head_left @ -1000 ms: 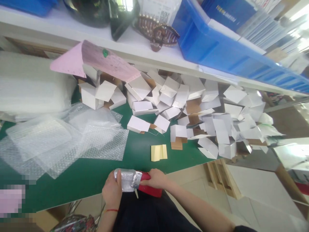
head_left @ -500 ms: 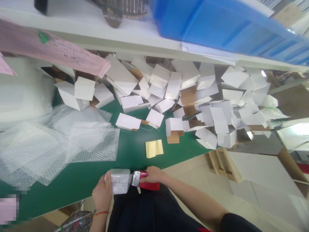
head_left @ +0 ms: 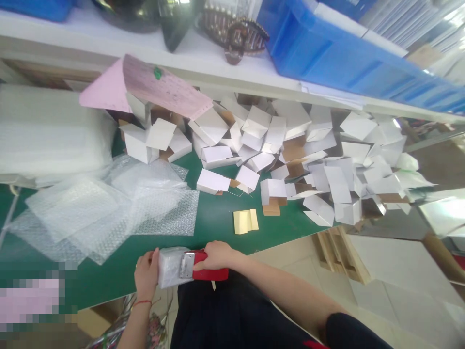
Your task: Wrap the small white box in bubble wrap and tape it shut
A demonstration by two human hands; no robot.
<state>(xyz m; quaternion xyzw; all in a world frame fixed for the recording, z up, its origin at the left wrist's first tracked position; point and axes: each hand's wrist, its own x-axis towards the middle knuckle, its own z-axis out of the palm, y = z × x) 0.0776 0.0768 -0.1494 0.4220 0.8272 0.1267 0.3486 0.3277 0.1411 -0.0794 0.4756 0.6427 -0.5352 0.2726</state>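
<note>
At the green table's front edge, my left hand (head_left: pixel 146 274) grips the left end of a small package wrapped in bubble wrap (head_left: pixel 167 266). My right hand (head_left: pixel 219 255) is closed around a red tape dispenser (head_left: pixel 215 274). The dispenser's metal head lies against the right part of the package. A short pale strip hangs below the red body. Farther back on the table is a folded yellow paper (head_left: pixel 246 221). Loose bubble wrap sheets (head_left: pixel 156 213) are spread to the left.
Many white cardboard boxes (head_left: pixel 213 181) are heaped along the back of the green table (head_left: pixel 214 223). Above them runs a white shelf (head_left: pixel 218 58) with a blue bin (head_left: pixel 319 53) and a hair claw clip (head_left: pixel 235 39). Pink paper (head_left: pixel 163 89) hangs from the shelf edge.
The tape dispenser has moved left, from beside the package's right end onto it. My left hand still holds the package. The camera view has shifted left.
</note>
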